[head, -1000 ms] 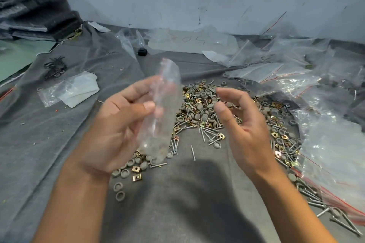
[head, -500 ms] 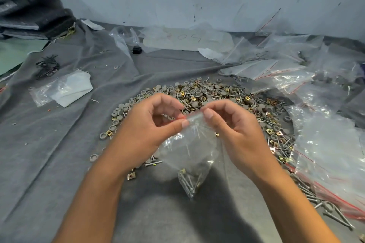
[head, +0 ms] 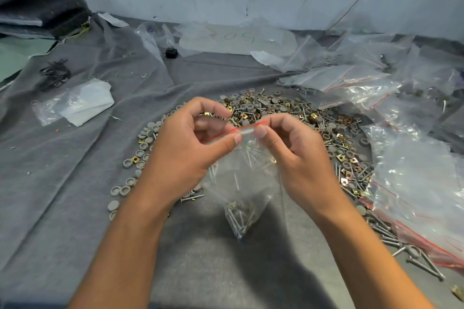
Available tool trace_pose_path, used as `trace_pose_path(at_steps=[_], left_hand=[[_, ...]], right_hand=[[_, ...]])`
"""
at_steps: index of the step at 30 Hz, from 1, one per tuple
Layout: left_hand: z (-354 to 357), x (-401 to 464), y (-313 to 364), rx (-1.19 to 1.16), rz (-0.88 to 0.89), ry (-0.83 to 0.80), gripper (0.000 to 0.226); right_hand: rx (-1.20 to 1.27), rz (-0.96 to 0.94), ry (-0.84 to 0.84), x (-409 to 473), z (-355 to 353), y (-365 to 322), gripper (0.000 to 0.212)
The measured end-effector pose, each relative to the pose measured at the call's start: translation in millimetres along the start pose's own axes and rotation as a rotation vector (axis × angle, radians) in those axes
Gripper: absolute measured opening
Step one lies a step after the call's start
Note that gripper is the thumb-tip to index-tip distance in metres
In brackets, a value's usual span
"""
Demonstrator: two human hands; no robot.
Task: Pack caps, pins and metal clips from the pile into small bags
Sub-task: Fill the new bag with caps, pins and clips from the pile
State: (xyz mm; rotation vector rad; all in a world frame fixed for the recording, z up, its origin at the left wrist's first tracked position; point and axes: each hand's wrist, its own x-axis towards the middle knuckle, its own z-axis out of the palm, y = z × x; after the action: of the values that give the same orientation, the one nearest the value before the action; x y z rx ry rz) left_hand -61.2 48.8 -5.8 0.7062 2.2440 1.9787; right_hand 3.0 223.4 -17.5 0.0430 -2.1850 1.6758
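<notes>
step: sealing a filled bag, as i judge it; both hands work along the red zip strip at the bag's mouth.
left hand (head: pixel 185 148): thumb and forefinger pinched together on the zip strip, at its left part, just in front of the pile.
right hand (head: pixel 296 155): thumb and fingers clamped on the same strip, just right of the left hand's pinch; the two thumbs lie near each other, not quite touching.
small zip bag (head: pixel 241 183): clear, hangs from the two pinches in front of the pile; its lower corner sits just over the grey cloth.
bag contents: pins and at least one brass-coloured metal clip gathered in the low corner (head: pixel 239 216); caps inside i cannot tell.
pile (head: pixel 283 113): grey caps, pins and square metal clips, spread on the cloth directly behind and to both sides of the hands; plenty left to pack.
grey cloth (head: pixel 88 183): covers the counter under the pile.
empty bags (head: pixel 351 78): clear, red-striped, heaped behind and to the right of the pile.
larger clear bag (head: pixel 414 183): lies at the pile's right edge, over some long pins.
next move, my guess: slide the pinches outward along the strip until it closes end to end, keeping the bag upright so nothing spills, then set it aside and take a fresh bag.
</notes>
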Motion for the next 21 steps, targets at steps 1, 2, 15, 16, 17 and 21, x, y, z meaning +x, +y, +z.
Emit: trace_pose_path(at_steps=[1,2,15,16,17,21], left_hand=[[0.1,-0.2,1.2,-0.007,0.006,0.001,0.035],[0.3,-0.6,2.6,-0.004,0.015,-0.001,0.038],[-3.5,-1.6,3.8,-0.080,0.019,0.012,0.043],[-4.2,-1.0,3.2,-0.078,0.026,0.011,0.040],[-4.5,-0.6,2.5,-0.076,0.031,0.006,0.035],[-2.7,-0.7,0.6,-0.064,0.053,-0.063,0.030]], right_hand=[[0.023,0.001,-0.015,-0.5,0.1,-1.1,0.012],[0.023,0.001,-0.029,-0.8,-0.1,-1.8,0.013],[0.037,-0.013,0.013,-2.7,-7.6,0.8,0.021],[0.044,-0.008,-0.003,-2.7,-8.3,0.7,0.020],[0.050,-0.001,-0.028,-2.8,-8.2,0.5,0.020],[0.035,0.001,-0.054,-3.7,-4.9,2.1,0.017]])
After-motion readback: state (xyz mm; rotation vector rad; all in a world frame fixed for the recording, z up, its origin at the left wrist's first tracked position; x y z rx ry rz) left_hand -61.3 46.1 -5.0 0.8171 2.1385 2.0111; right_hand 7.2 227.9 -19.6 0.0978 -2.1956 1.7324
